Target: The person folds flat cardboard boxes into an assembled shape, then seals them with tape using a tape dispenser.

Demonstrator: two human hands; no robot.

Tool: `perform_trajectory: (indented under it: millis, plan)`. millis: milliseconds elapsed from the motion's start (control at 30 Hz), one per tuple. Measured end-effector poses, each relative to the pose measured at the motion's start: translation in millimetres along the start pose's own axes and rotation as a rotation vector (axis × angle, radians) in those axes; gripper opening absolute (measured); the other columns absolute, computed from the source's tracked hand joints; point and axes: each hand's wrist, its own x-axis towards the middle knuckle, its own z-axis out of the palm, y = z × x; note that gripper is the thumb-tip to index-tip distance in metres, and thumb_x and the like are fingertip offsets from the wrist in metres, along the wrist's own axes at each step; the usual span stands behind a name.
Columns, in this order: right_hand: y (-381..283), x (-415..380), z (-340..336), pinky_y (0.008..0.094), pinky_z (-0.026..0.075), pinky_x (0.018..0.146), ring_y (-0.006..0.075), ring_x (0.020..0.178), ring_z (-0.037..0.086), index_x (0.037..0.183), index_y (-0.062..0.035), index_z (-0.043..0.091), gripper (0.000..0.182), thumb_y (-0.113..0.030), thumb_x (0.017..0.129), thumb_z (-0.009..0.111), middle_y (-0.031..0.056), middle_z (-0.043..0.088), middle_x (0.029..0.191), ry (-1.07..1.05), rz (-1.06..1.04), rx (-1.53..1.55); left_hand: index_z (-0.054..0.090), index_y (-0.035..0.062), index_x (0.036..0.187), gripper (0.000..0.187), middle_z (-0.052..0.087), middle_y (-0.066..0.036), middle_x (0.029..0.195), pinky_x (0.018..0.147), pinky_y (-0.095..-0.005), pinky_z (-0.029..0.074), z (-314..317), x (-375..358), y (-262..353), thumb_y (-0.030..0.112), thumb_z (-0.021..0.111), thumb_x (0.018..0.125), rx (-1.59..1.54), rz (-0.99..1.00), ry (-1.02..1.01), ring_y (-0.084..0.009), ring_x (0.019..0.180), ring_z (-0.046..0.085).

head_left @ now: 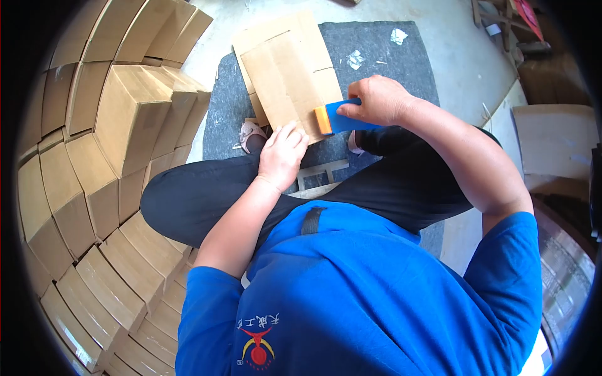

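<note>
My left hand [284,155] rests on the near edge of a flat brown cardboard piece [279,78], its fingers bent over the edge. This piece lies on a larger cardboard sheet [307,34]. To the right, my right hand [378,100] is closed round a blue tool [342,119] with an orange end [323,120]. The orange end is at the right edge of the upper cardboard, close to my left hand.
Cardboard boxes [135,119] are stacked high along the left side. Under the cardboard is a dark grey mat [401,69] with white scraps [355,59]. More cardboard [552,141] stands at the right. My crossed legs are below the work.
</note>
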Motion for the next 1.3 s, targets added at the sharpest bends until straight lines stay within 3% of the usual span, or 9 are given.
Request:
perform_trajectory:
  millis: [100, 200, 300, 467, 533, 833, 900, 1100, 1300]
  plan:
    - [5.9, 8.2, 2.7, 0.0409, 0.057, 0.084, 0.0317, 0.087, 0.072, 0.105, -0.0057, 0.072, 0.047, -0.05, 0.089, 0.066, 0.0168, 0.073, 0.091, 0.054, 0.019, 0.014, 0.068, 0.0076, 0.103, 0.026, 0.064, -0.006, 0.109, 0.1, -0.0409, 0.049, 1.4, -1.0, -3.6, 0.011, 0.064, 0.078, 0.009, -0.007, 0.074, -0.0267, 0.12, 0.056]
    - [10.0, 9.5, 3.1, 0.0397, 0.056, 0.086, 0.0292, 0.093, 0.072, 0.106, -0.0067, 0.073, 0.052, -0.054, 0.088, 0.064, 0.015, 0.074, 0.098, 0.012, -0.044, -0.008, 0.068, 0.0085, 0.103, 0.023, 0.064, -0.008, 0.112, 0.099, -0.0403, 0.049, -4.7, -3.0, -5.1, 0.012, 0.069, 0.081, -0.162, -0.065, 0.005, -0.0285, 0.118, 0.057]
    - [6.5, 3.0, 1.8, 0.0397, 0.056, 0.087, 0.0291, 0.094, 0.071, 0.106, -0.0063, 0.073, 0.052, -0.054, 0.089, 0.064, 0.015, 0.073, 0.099, -0.022, -0.016, -0.018, 0.068, 0.0074, 0.105, 0.026, 0.063, -0.009, 0.116, 0.101, -0.0411, 0.048, -4.3, -8.8, 9.1, 0.012, 0.069, 0.079, -0.14, -0.084, 0.076, -0.0297, 0.119, 0.057]
    - [8.5, 5.5, 4.6, 0.0396, 0.056, 0.087, 0.0295, 0.094, 0.071, 0.104, -0.0059, 0.073, 0.051, -0.054, 0.089, 0.063, 0.0149, 0.073, 0.098, 0.009, 0.0, 0.027, 0.066, 0.0072, 0.107, 0.031, 0.061, -0.008, 0.121, 0.105, -0.04, 0.045, 0.4, -4.1, -0.3, 0.007, 0.062, 0.076, -0.066, -0.056, -0.013, -0.0277, 0.125, 0.053]
    - [7.2, 4.9, -1.0, 0.04, 0.057, 0.084, 0.03, 0.088, 0.072, 0.106, -0.0055, 0.072, 0.048, -0.05, 0.09, 0.066, 0.0163, 0.073, 0.093, 0.008, -0.052, -0.001, 0.065, 0.0069, 0.106, 0.029, 0.061, -0.008, 0.121, 0.105, -0.0394, 0.045, -5.6, -2.2, -0.6, 0.008, 0.062, 0.077, -0.093, -0.061, -0.031, -0.0267, 0.124, 0.054]
    - [-5.4, -6.0, -12.2, 0.0398, 0.056, 0.086, 0.0283, 0.094, 0.071, 0.101, -0.0058, 0.073, 0.046, -0.049, 0.089, 0.065, 0.014, 0.074, 0.095, -0.039, -0.007, -0.011, 0.066, 0.0073, 0.11, 0.033, 0.061, -0.009, 0.124, 0.101, -0.0402, 0.047, -13.9, -2.2, 10.5, 0.009, 0.067, 0.077, -0.063, -0.07, -0.054, -0.0283, 0.12, 0.056]
    - [-15.0, -12.2, -18.3, 0.0398, 0.056, 0.086, 0.0282, 0.094, 0.071, 0.1, -0.0057, 0.073, 0.045, -0.049, 0.088, 0.065, 0.0141, 0.074, 0.094, -0.041, -0.007, -0.003, 0.067, 0.0075, 0.111, 0.031, 0.061, -0.008, 0.124, 0.103, -0.0386, 0.045, -9.1, -1.2, 7.3, 0.013, 0.059, 0.082, 0.061, -0.062, -0.11, -0.0258, 0.121, 0.054]
    - [-47.8, -36.1, -41.3, 0.0397, 0.057, 0.084, 0.029, 0.091, 0.072, 0.1, -0.0046, 0.071, 0.043, -0.045, 0.087, 0.066, 0.0148, 0.073, 0.09, -0.055, -0.044, -0.056, 0.068, 0.0079, 0.108, 0.029, 0.062, -0.006, 0.121, 0.102, -0.0363, 0.047, -8.6, 1.7, 6.7, 0.012, 0.059, 0.081, -0.033, -0.084, -0.006, -0.0238, 0.121, 0.054]
    - [-23.1, -20.0, -34.6, 0.0377, 0.058, 0.086, 0.0262, 0.09, 0.072, 0.109, -0.003, 0.072, 0.047, -0.045, 0.088, 0.067, 0.0157, 0.073, 0.094, -0.04, -0.035, 0.007, 0.068, 0.0078, 0.105, 0.028, 0.062, -0.004, 0.117, 0.1, -0.036, 0.048, -12.6, -2.0, 2.7, 0.012, 0.06, 0.079, -0.068, -0.044, 0.029, -0.023, 0.117, 0.057]
